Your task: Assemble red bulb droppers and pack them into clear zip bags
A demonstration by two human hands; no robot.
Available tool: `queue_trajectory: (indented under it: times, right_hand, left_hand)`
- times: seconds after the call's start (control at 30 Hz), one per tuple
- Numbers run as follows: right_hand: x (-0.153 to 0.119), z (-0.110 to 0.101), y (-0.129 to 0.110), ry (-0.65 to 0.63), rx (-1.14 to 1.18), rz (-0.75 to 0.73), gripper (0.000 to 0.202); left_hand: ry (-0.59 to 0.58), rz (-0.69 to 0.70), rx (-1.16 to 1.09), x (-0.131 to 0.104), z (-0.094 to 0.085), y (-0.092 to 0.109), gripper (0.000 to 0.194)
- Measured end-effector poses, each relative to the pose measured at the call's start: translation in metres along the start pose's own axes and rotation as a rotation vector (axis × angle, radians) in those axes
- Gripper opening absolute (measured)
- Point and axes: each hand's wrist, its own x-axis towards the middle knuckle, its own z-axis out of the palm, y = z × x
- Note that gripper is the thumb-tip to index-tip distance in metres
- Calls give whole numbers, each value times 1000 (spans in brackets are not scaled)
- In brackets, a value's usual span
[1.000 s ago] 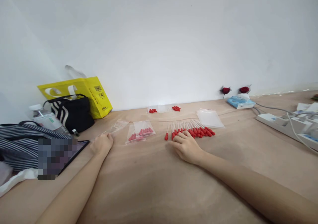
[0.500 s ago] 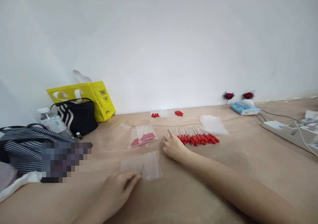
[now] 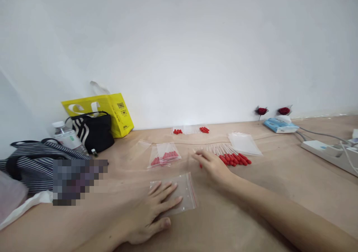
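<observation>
My left hand lies flat with fingers spread, pressing on a clear zip bag. At the left end of a fanned row of red-tipped swabs, my right hand has its fingers curled together. One swab with a red tip shows beneath these fingers, partly hidden and blurred, apart from the row. Beyond my left hand are overlapping clear bags with red-tipped swabs inside. Behind the row lies another clear bag.
Against the wall lie more bagged red tips. On the left stand a yellow bag, a black pouch, a bottle and a striped bag. At right are a blue tissue pack and a power strip.
My left hand has flattened onto the clear bag, which has shifted slightly right. My right hand has moved right over the row's left end, and one swab now lies apart from the others.
</observation>
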Motion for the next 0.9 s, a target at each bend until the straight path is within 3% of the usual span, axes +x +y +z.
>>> queue_trajectory:
  times: [0.07,0.2,0.33,0.57,0.9]
  right_hand:
    - [-14,-14,4,172,243,228,25]
    - [-45,-38,22,333,617,633,23]
    - [-71,-43,41,409,801,840,31]
    - [-77,-29,42,449,1007,1003,44]
    - [-77,-31,33,391,1087,1009,41]
  left_hand:
    - [-30,26,18,11,1,9,49]
    - [-77,86,59,35,2,21,49]
    - [-77,105,90,48,6,23,49]
    - [46,74,65,46,17,12,43]
    - [84,60,15,48,14,20,41]
